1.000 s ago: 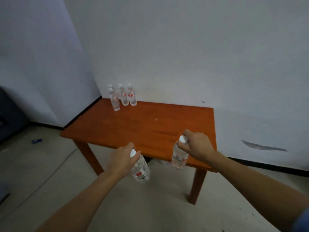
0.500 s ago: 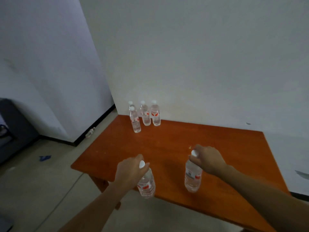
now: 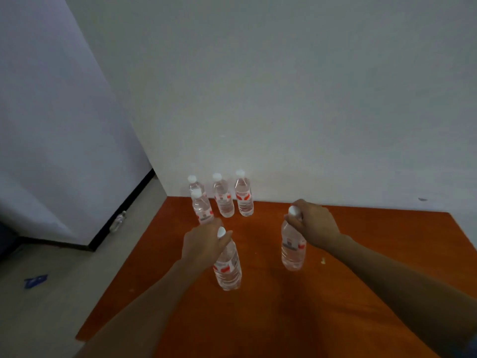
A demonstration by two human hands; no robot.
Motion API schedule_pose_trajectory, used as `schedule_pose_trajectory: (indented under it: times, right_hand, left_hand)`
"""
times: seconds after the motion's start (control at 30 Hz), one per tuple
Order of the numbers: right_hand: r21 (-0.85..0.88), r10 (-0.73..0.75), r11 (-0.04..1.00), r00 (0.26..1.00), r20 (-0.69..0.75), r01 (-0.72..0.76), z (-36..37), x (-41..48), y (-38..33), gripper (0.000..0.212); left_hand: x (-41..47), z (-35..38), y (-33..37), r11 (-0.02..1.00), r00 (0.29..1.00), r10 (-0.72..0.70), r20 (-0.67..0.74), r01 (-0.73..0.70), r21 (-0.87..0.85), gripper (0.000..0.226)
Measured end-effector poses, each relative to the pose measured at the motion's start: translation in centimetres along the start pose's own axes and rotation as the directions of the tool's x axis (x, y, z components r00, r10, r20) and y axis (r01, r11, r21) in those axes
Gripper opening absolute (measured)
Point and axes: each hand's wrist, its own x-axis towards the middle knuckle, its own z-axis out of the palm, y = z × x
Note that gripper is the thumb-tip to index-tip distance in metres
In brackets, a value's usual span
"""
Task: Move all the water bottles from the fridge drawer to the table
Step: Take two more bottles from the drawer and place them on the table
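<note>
Two bottles gripped by the necks over the table (image 3: 335,306): left hand (image 3: 204,245) clenched on one (image 3: 228,270) at 7 o'clock, right hand (image 3: 316,226) on another (image 3: 293,248) at 4. Four more (image 3: 223,200) standing at 12, against the wall.

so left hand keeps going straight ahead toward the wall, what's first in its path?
Probably the nearest standing bottle, just beyond the left hand and the bottle it holds. Depth is unclear; they may already nearly touch.

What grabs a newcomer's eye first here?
Two hands over the orange wooden table, each gripping a capped water bottle by its neck: left hand mid-table, right hand further right. Behind them, four bottles stand clustered at the table's far-left corner against the wall.
</note>
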Motion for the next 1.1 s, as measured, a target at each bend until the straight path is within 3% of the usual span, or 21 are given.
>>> schedule_pose_trajectory:
  times: [0.2,0.33,0.53,0.73,0.9,1.1]
  right_hand:
    - [0.065,0.075,0.995,0.997,0.035,-0.077,6.4,10.2,0.6,0.03]
    - [0.061,0.136,0.988,0.987,0.087,-0.141,9.0,14.9,0.5,0.027]
    - [0.017,0.189,0.982,0.98,0.057,-0.19,10.4,19.7,0.4,0.028]
    - [-0.068,0.281,0.959,0.956,0.09,-0.275,10.9,19.9,-1.2,0.039]
    - [-0.076,0.446,0.895,0.883,0.15,-0.439,9.5,18.0,-2.6,0.058]
    - [-0.16,0.56,0.827,0.813,0.157,-0.539,5.2,10.5,-2.2,0.046]
  left_hand:
    - [9.9,3.5,-2.1,0.994,0.994,0.106,0.04,-0.107,0.023,0.033]
    - [15.1,6.2,-3.6,0.996,0.993,0.083,0.084,-0.086,0.037,0.036]
    - [20.1,8.5,-5.0,0.989,0.983,0.135,0.125,-0.141,0.041,0.032]
    - [21.4,8.8,-5.1,0.979,0.967,0.193,0.167,-0.201,0.038,0.037]
    - [21.4,7.0,-5.9,0.927,0.922,0.362,0.134,-0.371,0.051,0.039]
    - [21.1,4.2,-2.4,0.808,0.803,0.586,0.111,-0.589,-0.008,0.031]
